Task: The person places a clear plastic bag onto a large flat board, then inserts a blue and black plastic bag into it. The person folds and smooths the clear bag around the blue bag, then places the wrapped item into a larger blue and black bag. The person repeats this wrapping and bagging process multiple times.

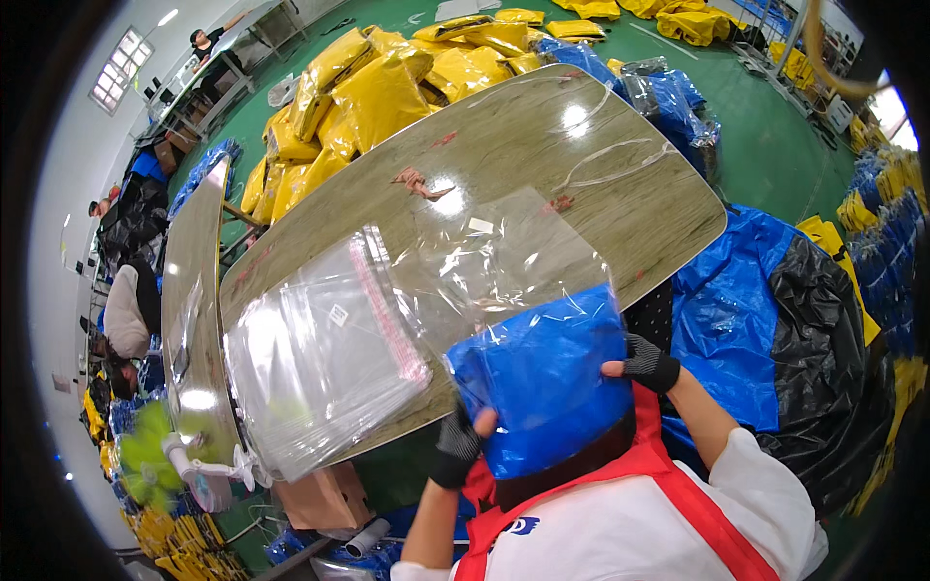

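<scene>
A folded blue-and-black piece of shiny fabric [542,373] lies at the table's near edge, close to my body. Its upper part sits inside a clear plastic bag [523,242], whose loose end spreads away across the wood-grain table [668,208]. My left hand [460,447], in a black fingerless glove, grips the fabric's lower left side, thumb on top. On the right edge my right hand [647,368], gloved alike, pinches it with the thumb above. The fingers underneath are partly hidden. To the left lies a stack of clear plastic bags [315,349] with a pinkish-red strip.
Yellow packed bundles [378,97] are heaped beyond the table. Blue and black fabric [775,329] hangs at my right. A small green fan [155,455] is clamped at the left, near a cardboard box [325,496]. Scraps [417,182] lie on the tabletop. Other people are at the far left.
</scene>
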